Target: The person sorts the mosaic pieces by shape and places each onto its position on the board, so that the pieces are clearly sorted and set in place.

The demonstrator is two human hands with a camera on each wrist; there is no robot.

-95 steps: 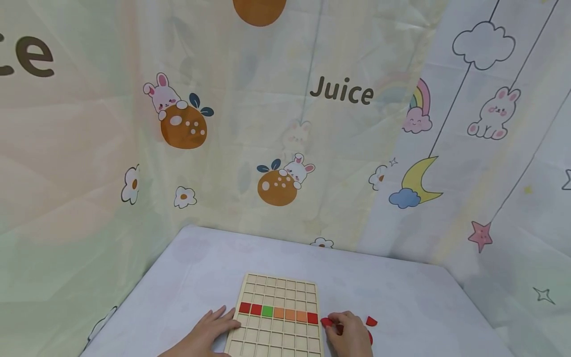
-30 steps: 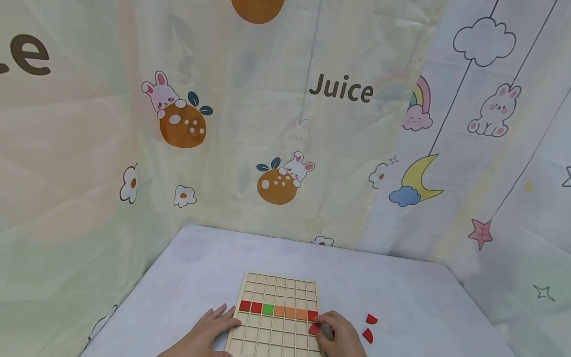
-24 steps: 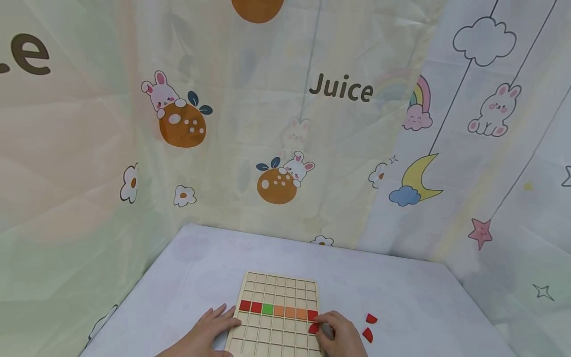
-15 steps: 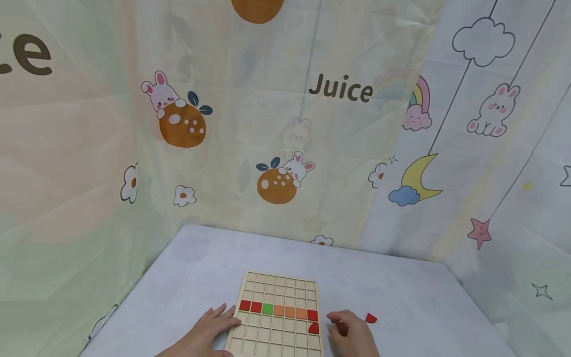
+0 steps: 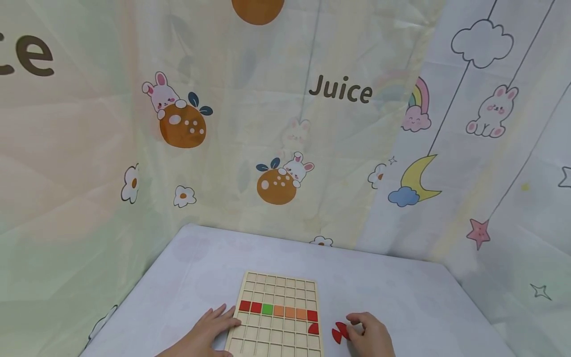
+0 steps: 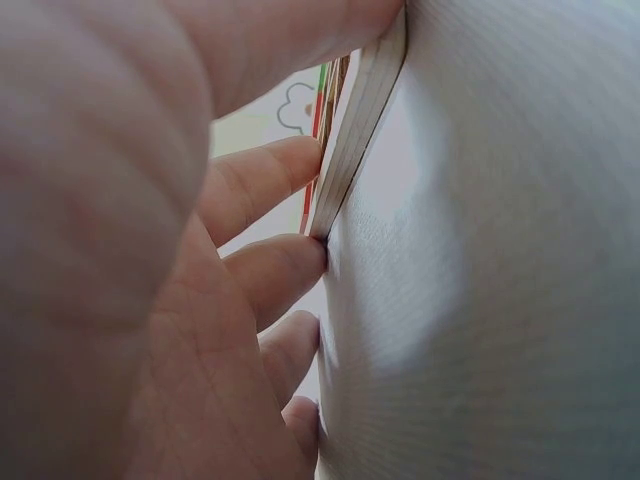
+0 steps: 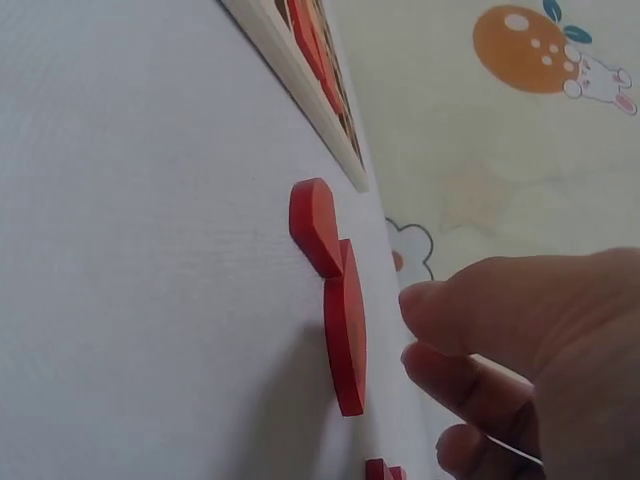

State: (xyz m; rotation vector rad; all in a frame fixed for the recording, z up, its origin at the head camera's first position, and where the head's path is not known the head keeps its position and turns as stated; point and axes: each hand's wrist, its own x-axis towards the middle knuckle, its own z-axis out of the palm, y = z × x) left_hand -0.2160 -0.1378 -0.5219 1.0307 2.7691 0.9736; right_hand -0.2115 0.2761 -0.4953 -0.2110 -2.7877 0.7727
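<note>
A wooden grid board (image 5: 269, 342) lies on the table. One of its rows holds red, green and orange square tiles (image 5: 290, 314). Below the row's right end, a red quarter-circle tile (image 5: 314, 328) sits in a cell. My left hand (image 5: 209, 329) rests along the board's left edge, and in the left wrist view its extended fingertips (image 6: 300, 262) touch the edge. Several loose red tiles (image 5: 336, 336) lie right of the board, by my right hand (image 5: 372, 337). In the right wrist view, thumb and fingers (image 7: 470, 300) are bent with nothing visible between them, apart from the red tiles (image 7: 347, 335).
A white cloth covers the table (image 5: 424, 302). Behind it hangs a curtain (image 5: 232, 163) printed with rabbits, oranges and flowers. Another printed curtain (image 5: 513, 277) hangs at the right side.
My right hand has left the red quarter-circle tile in its cell and moved right. The loose red tiles from farther right now lie nearer the board. My left hand has stayed in place.
</note>
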